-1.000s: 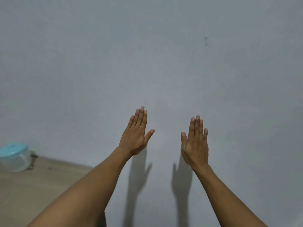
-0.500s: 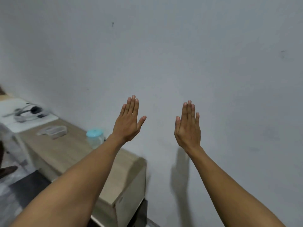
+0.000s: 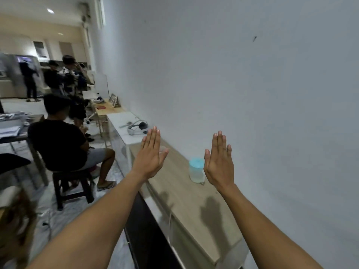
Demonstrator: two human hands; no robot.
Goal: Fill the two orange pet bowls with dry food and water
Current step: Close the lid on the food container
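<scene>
Two bare hands raised at frame centre, left hand point(image 3: 149, 160) and right hand point(image 3: 219, 164), each grip flat with fingers straight and pressed together, pinching nothing. One clear container point(image 3: 196, 170) with a pale blue lid on the wooden tabletop point(image 3: 186, 200), partly behind the right hand; contents impossible to tell. No orange bowl in view; one headset point(image 3: 137, 128) on the white tabletop point(image 3: 124, 121) toward centre left.

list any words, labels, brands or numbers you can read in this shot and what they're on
None can be read.
Container with the blue lid on the wooden cabinet: no label visible.
White headset on the white table: no readable marking.
Screen far back in the room: glowing, but too blurred and small to read.
Left hand and right hand: bare, nothing written.
</scene>
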